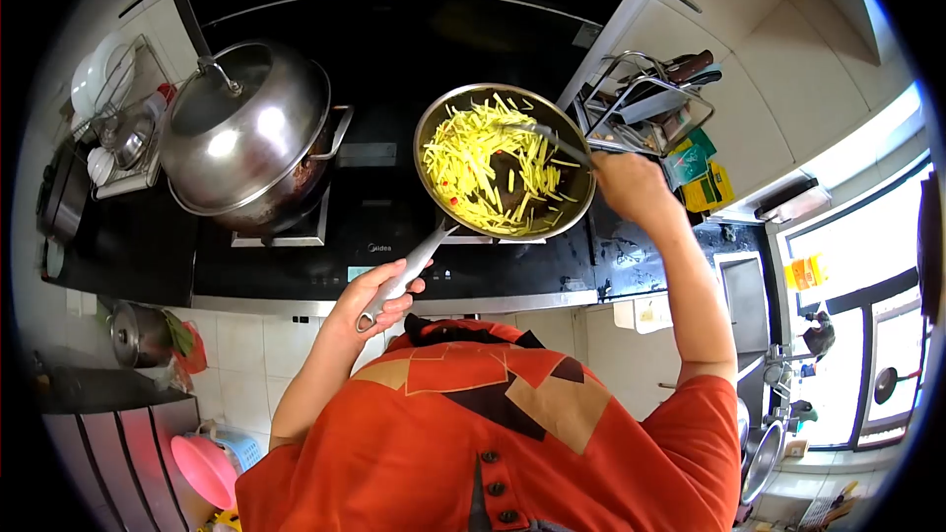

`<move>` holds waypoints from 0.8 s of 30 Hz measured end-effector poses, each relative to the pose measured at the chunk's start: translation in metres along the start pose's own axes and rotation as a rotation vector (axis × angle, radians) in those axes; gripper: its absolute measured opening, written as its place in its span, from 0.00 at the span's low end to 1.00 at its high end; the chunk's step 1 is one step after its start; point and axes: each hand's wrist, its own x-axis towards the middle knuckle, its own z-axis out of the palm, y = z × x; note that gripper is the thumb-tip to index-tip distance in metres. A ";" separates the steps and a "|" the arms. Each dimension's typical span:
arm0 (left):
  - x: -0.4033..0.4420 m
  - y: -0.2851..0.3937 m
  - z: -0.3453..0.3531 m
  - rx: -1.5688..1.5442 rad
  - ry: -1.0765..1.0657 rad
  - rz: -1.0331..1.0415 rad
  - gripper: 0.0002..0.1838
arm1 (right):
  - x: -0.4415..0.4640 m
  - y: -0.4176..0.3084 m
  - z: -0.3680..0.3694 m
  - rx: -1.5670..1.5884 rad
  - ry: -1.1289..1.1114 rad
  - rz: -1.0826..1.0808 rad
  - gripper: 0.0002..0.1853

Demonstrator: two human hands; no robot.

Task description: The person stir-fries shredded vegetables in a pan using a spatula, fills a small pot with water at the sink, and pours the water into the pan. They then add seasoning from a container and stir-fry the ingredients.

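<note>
My left hand [379,296] is wrapped round the grey handle [419,258] of a frying pan [576,212], which sits over the right burner. Yellow-green shredded strips [473,153] with a few small red pieces lie in the pan, heaped toward its left and far side. Closed round the handle of a spatula [564,145], my right hand [636,187] is at the pan's right rim. The spatula's head reaches in among the strips and is partly hidden by them.
A large lidded metal wok [246,133] stands on the left burner of the black stove [379,207]. Right of the pan are a knife rack [645,103] and a yellow packet [705,189]. A dish rack [128,177] is at far left, a sink [746,300] at right.
</note>
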 end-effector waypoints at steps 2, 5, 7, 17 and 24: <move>0.003 -0.002 -0.005 -0.008 -0.043 0.013 0.23 | 0.006 0.012 0.002 0.049 0.048 -0.023 0.11; 0.003 -0.003 -0.003 0.006 -0.036 0.016 0.23 | 0.038 0.008 0.046 0.198 0.035 -0.055 0.09; 0.005 -0.003 -0.002 -0.008 -0.047 0.026 0.23 | 0.045 -0.017 0.066 0.194 0.018 -0.136 0.08; -0.010 -0.001 0.025 0.072 0.143 -0.012 0.20 | -0.058 -0.018 -0.052 0.064 -0.194 -0.277 0.07; 0.002 -0.004 -0.001 0.024 0.006 0.015 0.21 | 0.013 -0.029 0.031 0.004 -0.023 -0.074 0.05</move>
